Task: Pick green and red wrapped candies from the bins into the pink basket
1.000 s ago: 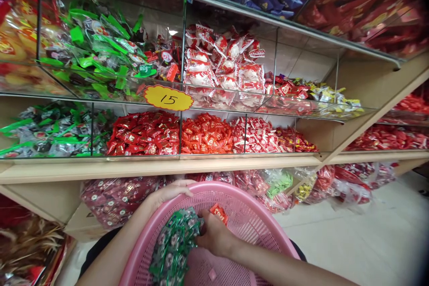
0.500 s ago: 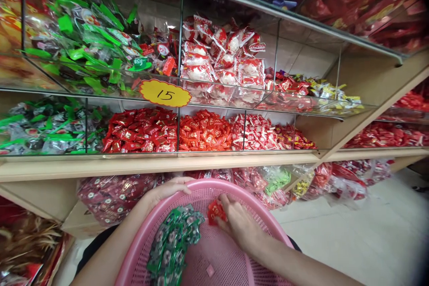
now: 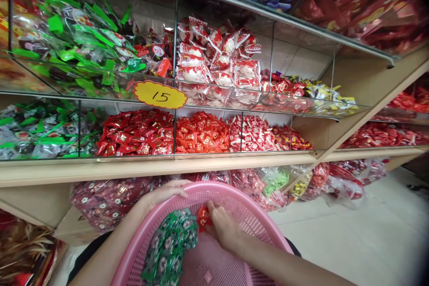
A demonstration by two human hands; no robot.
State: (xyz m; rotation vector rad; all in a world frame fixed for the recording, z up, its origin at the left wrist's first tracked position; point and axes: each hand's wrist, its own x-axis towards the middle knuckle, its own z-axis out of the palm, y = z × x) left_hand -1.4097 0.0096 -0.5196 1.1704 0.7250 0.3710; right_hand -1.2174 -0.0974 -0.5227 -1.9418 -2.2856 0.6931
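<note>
A pink plastic basket (image 3: 231,191) with mesh walls fills the lower middle of the view. My left hand (image 3: 167,193) is closed over its far left rim. Inside the basket my right hand (image 3: 221,223) is closed on red wrapped candies (image 3: 203,218), partly covered by its fingers. Just left of them a pile of green wrapped candies (image 3: 170,246) lies against the basket's left side. Bare mesh shows on the basket floor below my right hand.
A shelf (image 3: 134,167) with glass dividers holds red candies (image 3: 140,129), orange-red candies (image 3: 203,132) and green-wrapped sweets (image 3: 40,129). A yellow price tag (image 3: 161,94) reads 15. Beneath the shelf stand filled bags (image 3: 103,201). Tiled floor (image 3: 328,237) lies to the right.
My right hand has moved left with the red candies, closer to the green pile. My left hand stays on the rim. The view has shifted slightly.
</note>
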